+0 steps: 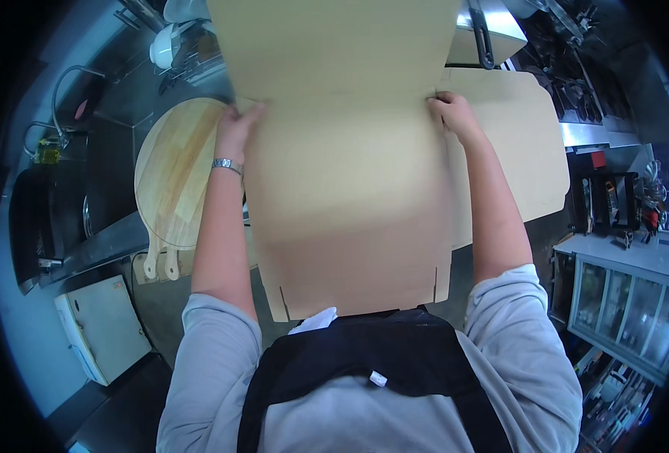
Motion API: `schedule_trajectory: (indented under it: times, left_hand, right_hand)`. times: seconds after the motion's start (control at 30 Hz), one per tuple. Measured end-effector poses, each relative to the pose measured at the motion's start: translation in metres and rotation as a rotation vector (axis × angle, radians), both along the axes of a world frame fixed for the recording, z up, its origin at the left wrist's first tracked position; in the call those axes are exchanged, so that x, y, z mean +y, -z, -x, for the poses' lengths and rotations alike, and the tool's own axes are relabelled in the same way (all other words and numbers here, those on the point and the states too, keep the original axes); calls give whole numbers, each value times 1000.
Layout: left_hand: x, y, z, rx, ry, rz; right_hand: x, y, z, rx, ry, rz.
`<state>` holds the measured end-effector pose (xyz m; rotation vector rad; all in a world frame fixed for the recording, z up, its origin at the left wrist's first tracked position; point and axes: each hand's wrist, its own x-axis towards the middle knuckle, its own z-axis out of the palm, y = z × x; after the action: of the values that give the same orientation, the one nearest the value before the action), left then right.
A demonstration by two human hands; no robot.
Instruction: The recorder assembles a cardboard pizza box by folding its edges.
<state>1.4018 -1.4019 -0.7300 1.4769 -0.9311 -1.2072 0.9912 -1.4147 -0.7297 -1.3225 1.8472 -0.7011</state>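
Observation:
A large brown cardboard box blank [349, 174] stretches out in front of my body, with slits cut near its lower corners. My left hand [238, 134] grips its left edge, close to a crease that crosses the sheet. At the same height my right hand [454, 115] is closed on the right edge, thumb lying along the top face. Parts of the sheet are blurred. Under and to the right of it shows more flat cardboard [512, 143], with rounded corners. Round wooden pizza boards with handles [176, 170] lie just left of my left forearm.
A sink with a curved tap [78, 69] and a dish rack with white bowls [167, 47] are at the left. A black-handled pan [482, 41] sits beyond the cardboard. At the right stand a glass-fronted cabinet [627, 306] and a tool rack [614, 202].

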Motion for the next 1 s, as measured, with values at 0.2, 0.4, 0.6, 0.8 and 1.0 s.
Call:
schedule_trajectory:
  times: [0.2, 0.4, 0.6, 0.8, 1.0]
  left_hand:
    - [-4, 5, -8, -19, -2, 19]
    - [-8, 21, -25, 9, 6, -66]
    - [-6, 15, -11, 81, -13, -88]
    - [-7, 12, -18, 104, -2, -156]
    - [-5, 17, -20, 41, -3, -58]
  right_hand:
    - [1, -12, -17, -392, 129, -5]
    - [9, 7, -29, -768, 200, 92]
    - [12, 12, -20, -873, 236, 78]
    - [14, 21, -20, -865, 217, 152]
    - [22, 19, -28, -684, 132, 301]
